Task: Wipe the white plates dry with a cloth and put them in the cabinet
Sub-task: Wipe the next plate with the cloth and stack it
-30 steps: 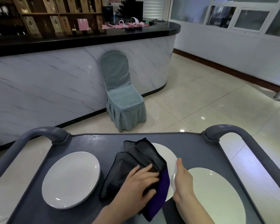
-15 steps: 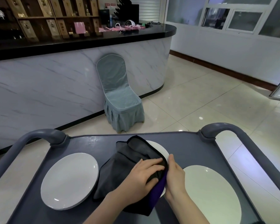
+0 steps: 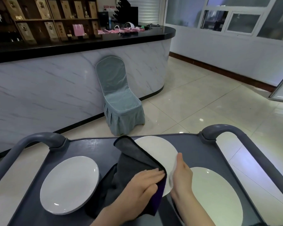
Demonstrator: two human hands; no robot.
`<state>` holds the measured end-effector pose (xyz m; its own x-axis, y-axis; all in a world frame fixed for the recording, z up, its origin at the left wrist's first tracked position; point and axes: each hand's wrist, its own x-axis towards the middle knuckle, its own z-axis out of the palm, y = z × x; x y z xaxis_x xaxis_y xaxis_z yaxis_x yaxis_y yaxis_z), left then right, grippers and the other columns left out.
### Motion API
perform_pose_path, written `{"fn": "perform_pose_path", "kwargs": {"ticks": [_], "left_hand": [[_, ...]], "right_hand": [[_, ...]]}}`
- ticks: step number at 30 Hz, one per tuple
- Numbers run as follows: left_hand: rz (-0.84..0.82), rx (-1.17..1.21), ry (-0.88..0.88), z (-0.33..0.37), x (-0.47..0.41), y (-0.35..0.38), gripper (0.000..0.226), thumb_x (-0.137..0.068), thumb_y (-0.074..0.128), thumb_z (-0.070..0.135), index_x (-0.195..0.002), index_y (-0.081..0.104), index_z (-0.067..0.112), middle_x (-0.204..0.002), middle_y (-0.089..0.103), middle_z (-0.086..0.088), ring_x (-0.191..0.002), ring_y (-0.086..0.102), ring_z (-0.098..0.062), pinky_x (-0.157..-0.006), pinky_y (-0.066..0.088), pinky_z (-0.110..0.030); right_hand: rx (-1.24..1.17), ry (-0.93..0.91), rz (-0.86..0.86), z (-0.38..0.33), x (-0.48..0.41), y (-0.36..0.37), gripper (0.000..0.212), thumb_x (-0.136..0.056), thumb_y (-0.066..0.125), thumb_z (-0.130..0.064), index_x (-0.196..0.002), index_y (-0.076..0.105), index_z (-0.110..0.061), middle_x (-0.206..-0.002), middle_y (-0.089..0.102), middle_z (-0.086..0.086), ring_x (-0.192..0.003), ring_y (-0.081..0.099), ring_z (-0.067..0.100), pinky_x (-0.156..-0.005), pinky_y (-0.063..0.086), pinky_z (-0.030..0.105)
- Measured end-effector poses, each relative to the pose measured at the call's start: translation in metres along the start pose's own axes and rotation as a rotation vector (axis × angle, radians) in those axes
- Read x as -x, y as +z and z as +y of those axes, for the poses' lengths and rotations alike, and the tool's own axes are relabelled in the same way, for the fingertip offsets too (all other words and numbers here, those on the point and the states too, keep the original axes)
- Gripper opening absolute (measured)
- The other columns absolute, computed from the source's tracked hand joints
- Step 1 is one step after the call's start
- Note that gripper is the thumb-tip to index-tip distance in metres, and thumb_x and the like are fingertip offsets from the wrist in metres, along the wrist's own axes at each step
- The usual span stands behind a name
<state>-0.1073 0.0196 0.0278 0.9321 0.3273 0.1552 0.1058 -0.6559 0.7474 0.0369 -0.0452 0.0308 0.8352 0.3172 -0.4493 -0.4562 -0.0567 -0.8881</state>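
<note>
On the grey cart [image 3: 91, 147], the left plate [image 3: 69, 185] lies flat, just beside the dark cloth [image 3: 134, 162] (purple on its underside). The left hand [image 3: 140, 190] presses that cloth onto the middle plate [image 3: 157, 150], fingers straight and close together. The right hand [image 3: 182, 176] grips this plate's right rim with its thumb along the edge (its other 4 fingers are hidden), just beside the right plate [image 3: 219, 198].

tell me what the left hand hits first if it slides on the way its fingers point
Most likely the right hand, gripping the rim of the middle plate. The left hand lies flat on the cloth, fingers pointing right at it, with a strip of plate between.
</note>
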Motion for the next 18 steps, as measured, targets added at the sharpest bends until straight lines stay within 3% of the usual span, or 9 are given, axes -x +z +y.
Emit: {"fn": "perform_pose_path", "kwargs": {"ticks": [3, 6, 8, 11, 12, 14, 18], "left_hand": [[-0.010, 0.145, -0.069, -0.004, -0.021, -0.009, 0.051, -0.090, 0.042, 0.012, -0.136, 0.053, 0.031, -0.145, 0.039, 0.029, -0.141, 0.023, 0.009, -0.115, 0.013, -0.013], [0.031, -0.213, -0.030, -0.027, -0.035, -0.014, 0.054, -0.099, 0.049, 0.025, -0.150, 0.032, 0.023, -0.158, 0.013, 0.013, -0.149, 0.006, -0.007, -0.121, 0.007, -0.025], [0.065, -0.358, -0.137, -0.039, -0.034, -0.013, 0.063, -0.100, 0.044, 0.042, -0.154, 0.017, 0.026, -0.159, -0.003, 0.013, -0.150, -0.003, -0.010, -0.121, 0.003, -0.029], [0.164, -0.400, -0.184, -0.036, -0.016, -0.005, 0.065, -0.096, 0.045, 0.045, -0.154, 0.022, 0.025, -0.163, 0.009, 0.003, -0.149, 0.011, -0.015, -0.120, 0.016, -0.040], [0.199, -0.399, -0.162, -0.033, -0.008, -0.002, 0.063, -0.094, 0.047, 0.042, -0.152, 0.029, 0.024, -0.162, 0.017, 0.002, -0.147, 0.020, -0.017, -0.118, 0.021, -0.043], [0.197, -0.383, -0.122, -0.024, 0.005, 0.006, 0.060, -0.091, 0.044, 0.040, -0.149, 0.034, 0.026, -0.159, 0.019, 0.013, -0.147, 0.020, -0.011, -0.119, 0.022, -0.043], [0.134, -0.404, -0.031, -0.004, 0.005, 0.018, 0.057, -0.092, 0.038, 0.032, -0.149, 0.032, 0.034, -0.156, 0.024, 0.020, -0.147, 0.020, -0.008, -0.119, 0.024, -0.040]], "right_hand": [[-0.004, -0.024, -0.047, 0.010, 0.009, 0.008, 0.043, -0.100, 0.052, -0.041, -0.083, 0.072, -0.007, -0.083, 0.074, 0.011, -0.077, 0.068, 0.023, -0.074, 0.055, 0.037], [0.039, -0.046, -0.062, 0.015, 0.014, 0.012, 0.045, -0.100, 0.052, -0.040, -0.073, 0.070, -0.009, -0.074, 0.071, 0.005, -0.068, 0.063, 0.020, -0.069, 0.052, 0.033], [0.043, -0.040, -0.056, 0.012, 0.013, 0.012, 0.050, -0.099, 0.054, -0.040, -0.060, 0.057, -0.008, -0.059, 0.057, 0.003, -0.059, 0.051, 0.022, -0.062, 0.045, 0.031], [0.020, -0.040, -0.014, 0.001, 0.008, 0.007, 0.046, -0.097, 0.055, -0.040, -0.068, 0.048, -0.007, -0.067, 0.042, 0.009, -0.067, 0.039, 0.023, -0.065, 0.036, 0.032], [0.002, -0.040, 0.000, -0.002, 0.005, 0.005, 0.046, -0.097, 0.055, -0.041, -0.070, 0.049, -0.004, -0.069, 0.044, 0.010, -0.069, 0.040, 0.023, -0.067, 0.037, 0.032], [-0.019, -0.044, 0.021, -0.007, -0.002, 0.001, 0.053, -0.097, 0.055, -0.043, -0.075, 0.050, 0.005, -0.074, 0.049, 0.008, -0.071, 0.044, 0.022, -0.069, 0.038, 0.032], [-0.022, -0.064, -0.011, -0.008, 0.002, 0.007, 0.047, -0.097, 0.054, -0.045, -0.074, 0.062, -0.005, -0.075, 0.064, 0.007, -0.069, 0.057, 0.021, -0.066, 0.045, 0.031]]}}
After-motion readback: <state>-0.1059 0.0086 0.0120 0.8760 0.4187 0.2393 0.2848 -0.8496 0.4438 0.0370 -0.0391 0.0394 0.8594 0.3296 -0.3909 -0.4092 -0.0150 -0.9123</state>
